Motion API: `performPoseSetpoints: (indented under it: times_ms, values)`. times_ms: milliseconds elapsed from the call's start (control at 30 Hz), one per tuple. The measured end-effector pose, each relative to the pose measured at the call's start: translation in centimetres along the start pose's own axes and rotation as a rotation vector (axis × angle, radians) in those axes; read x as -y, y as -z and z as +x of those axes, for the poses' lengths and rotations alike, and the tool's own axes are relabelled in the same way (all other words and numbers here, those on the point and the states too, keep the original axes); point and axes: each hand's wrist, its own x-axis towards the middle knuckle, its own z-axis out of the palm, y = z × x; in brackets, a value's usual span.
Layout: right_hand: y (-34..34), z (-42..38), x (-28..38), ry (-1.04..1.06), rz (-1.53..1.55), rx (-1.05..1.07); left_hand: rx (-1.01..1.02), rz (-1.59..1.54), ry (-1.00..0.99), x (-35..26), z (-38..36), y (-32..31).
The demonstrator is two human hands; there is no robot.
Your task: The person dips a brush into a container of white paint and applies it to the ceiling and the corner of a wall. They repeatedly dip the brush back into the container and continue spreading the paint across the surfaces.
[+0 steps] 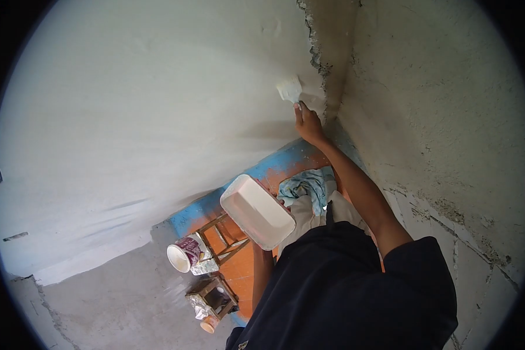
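Note:
My right hand [310, 126] is closed on the handle of a paint brush [290, 89], whose wide pale bristles lie at the white wall [157, 87], close to the rough broken edge of the corner. Near my waist, my left hand [265, 244] holds a rectangular white tray [258, 212] from beneath and behind. The tray is tilted and has a pale coating inside; most of my left hand is hidden by it. A blue and white patterned cloth [309, 185] hangs at my waist, just right of the tray.
A white and dark red bucket [186, 254] stands at the wooden ladder [230, 248], lower left. Below is a small wooden stool [214, 294] with a small orange cup [209, 324]. A rough grey wall [443, 105] rises on the right. Blue and orange surface [239, 286] lies below.

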Motion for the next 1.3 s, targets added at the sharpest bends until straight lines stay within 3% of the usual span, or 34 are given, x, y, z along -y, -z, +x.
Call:
performPoseSetpoints:
  times_ms: [133, 267, 467, 667, 767, 867, 933, 1033, 1167, 1300]
  values:
    - [-3.5, -0.7, -8.8, -0.202, -0.11, 0.135, -0.033, -0.003, -0.009, 0.0, -0.9, 1.3]
    - [-3.7, 0.1, -10.6, -0.506, -0.11, 0.268, -0.049, 0.001, -0.013, 0.3, -1.3, 1.7]
    - [4.5, 2.2, 6.6, -0.309, 0.051, 0.28, -0.068, 0.015, -0.003, 0.2, -2.0, 2.8]
    - [11.7, -0.4, 16.8, 0.141, 0.174, 0.136, -0.13, 0.043, -0.015, 0.6, -1.6, 4.7]
    - [8.2, 1.8, 12.4, 0.232, 0.196, 0.077, -0.009, 0.052, -0.004, 0.5, -0.5, 2.0]
    - [3.5, 1.6, 4.4, 0.12, 0.007, 0.096, -0.062, 0.079, -0.025, 0.7, -0.3, -1.3]
    - [-0.4, 1.0, -2.3, 0.109, 0.016, 0.083, 0.035, -0.036, -0.001, 0.8, 0.2, 1.8]
    - [0.5, -0.6, -2.5, -0.335, 0.131, 0.388, 0.054, -0.082, 0.03, 0.6, 0.6, 1.6]
    - [2.4, 0.1, -0.3, -0.367, 0.152, 0.349, 0.042, -0.018, 0.071, 0.4, 0.5, 1.8]
    - [8.6, 2.2, 10.3, -0.201, 0.372, 0.305, 0.098, 0.01, 0.094, 0.2, 0.8, 1.0]
